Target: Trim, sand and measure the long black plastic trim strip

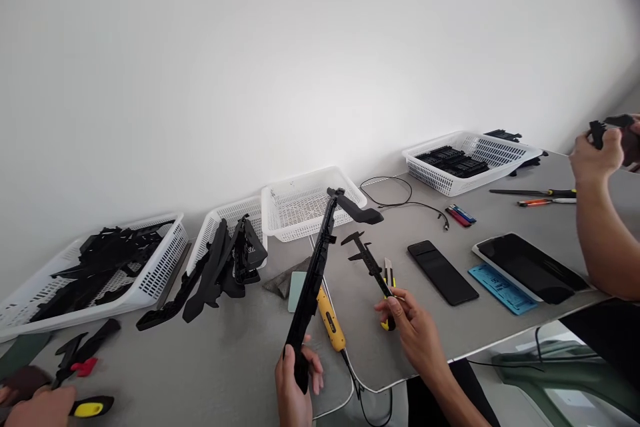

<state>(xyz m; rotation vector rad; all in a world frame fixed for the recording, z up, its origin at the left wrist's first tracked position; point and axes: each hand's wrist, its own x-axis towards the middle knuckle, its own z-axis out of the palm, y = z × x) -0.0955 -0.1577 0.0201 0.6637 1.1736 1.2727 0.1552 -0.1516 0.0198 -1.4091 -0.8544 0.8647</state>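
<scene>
My left hand [295,383] grips the lower end of a long black plastic part [320,260] and holds it tilted up over the table, its hooked top end near a white basket. My right hand [413,327] rests on the grey table [225,360] and closes its fingers on a yellow and black utility knife [388,293]. A black caliper [366,255] lies just behind that knife. A yellow-handled tool [331,321] lies between my two hands.
Several white baskets line the wall, one [100,273] full of black parts and one [310,203] near-empty. Black parts [220,267] are piled at the middle left. A phone [442,271], a tablet [530,265], cables and pens lie right. Other persons' hands work at the far right [597,153] and lower left [40,407].
</scene>
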